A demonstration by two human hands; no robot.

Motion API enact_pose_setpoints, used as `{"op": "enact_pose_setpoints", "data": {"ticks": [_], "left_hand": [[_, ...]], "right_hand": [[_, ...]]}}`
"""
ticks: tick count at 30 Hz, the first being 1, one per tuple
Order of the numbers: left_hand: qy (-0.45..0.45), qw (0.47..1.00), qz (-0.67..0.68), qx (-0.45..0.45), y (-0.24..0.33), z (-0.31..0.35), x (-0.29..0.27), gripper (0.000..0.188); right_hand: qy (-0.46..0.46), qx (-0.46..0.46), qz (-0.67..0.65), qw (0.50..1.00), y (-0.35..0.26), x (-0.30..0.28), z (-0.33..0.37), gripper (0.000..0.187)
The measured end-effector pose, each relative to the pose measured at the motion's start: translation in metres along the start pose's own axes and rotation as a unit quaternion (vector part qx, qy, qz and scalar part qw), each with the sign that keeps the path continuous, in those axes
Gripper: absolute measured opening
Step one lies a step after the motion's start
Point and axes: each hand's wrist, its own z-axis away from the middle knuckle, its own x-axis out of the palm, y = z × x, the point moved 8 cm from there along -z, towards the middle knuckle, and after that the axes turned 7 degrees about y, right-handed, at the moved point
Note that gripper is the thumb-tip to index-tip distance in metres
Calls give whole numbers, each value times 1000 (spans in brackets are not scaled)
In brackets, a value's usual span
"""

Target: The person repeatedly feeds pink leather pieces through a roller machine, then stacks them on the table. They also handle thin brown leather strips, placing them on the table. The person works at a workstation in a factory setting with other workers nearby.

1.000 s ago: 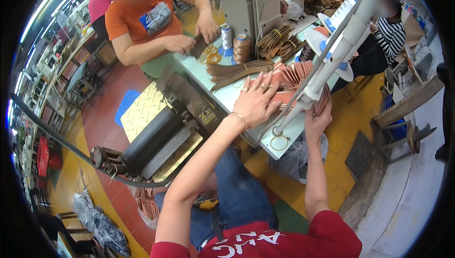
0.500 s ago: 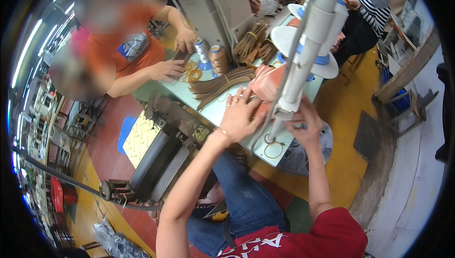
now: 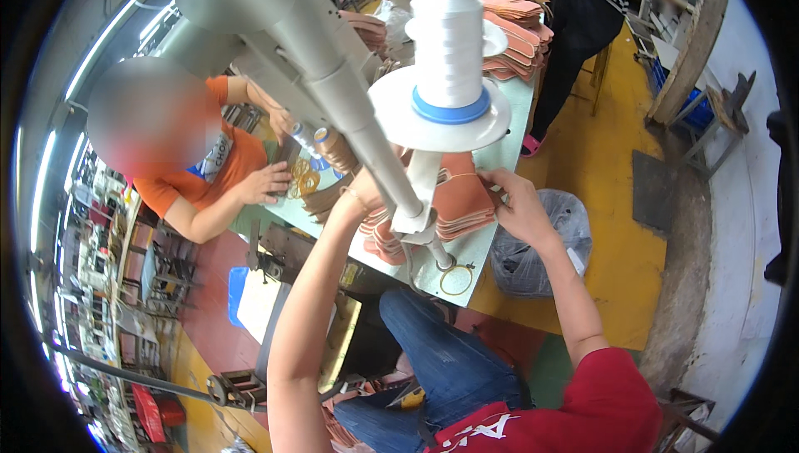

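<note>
Stack of reddish pieces (image 3: pixel 463 199) on the counter (image 3: pixel 503 153), gathered, layers roughly aligned.
Your hands are apart: right hand (image 3: pixel 520 207) at its right edge, grip unclear; left hand (image 3: pixel 371 188) mostly behind the pole (image 3: pixel 358 112), state unreadable. Less even pieces (image 3: pixel 381 245) alongside and a far pile (image 3: pixel 512 35) lie separate; judged part-done.

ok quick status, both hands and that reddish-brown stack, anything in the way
Right hand at right edge of reddish-brown stack, on table. Left hand mostly hidden behind grey pole. Pole and white thread cone block part of the view.
</note>
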Motion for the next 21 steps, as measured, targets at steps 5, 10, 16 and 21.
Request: {"op": "enact_pose_setpoints", "data": {"ticks": [5, 10, 16, 21], "left_hand": [[-90, 989, -110, -39, 25, -10, 24, 80], [-161, 955, -17, -248, 15, 9, 14, 88], [-113, 977, 46, -175, 7, 5, 16, 88], [-107, 980, 19, -166, 5, 6, 15, 84]], "right_hand": [[72, -75, 71, 992, -3, 4, 3, 37], [100, -179, 126, 970, -11, 8, 3, 35], [-24, -174, -44, 983, 0, 7, -12, 22], [-137, -92, -220, 961, -14, 2, -3, 40]]}}
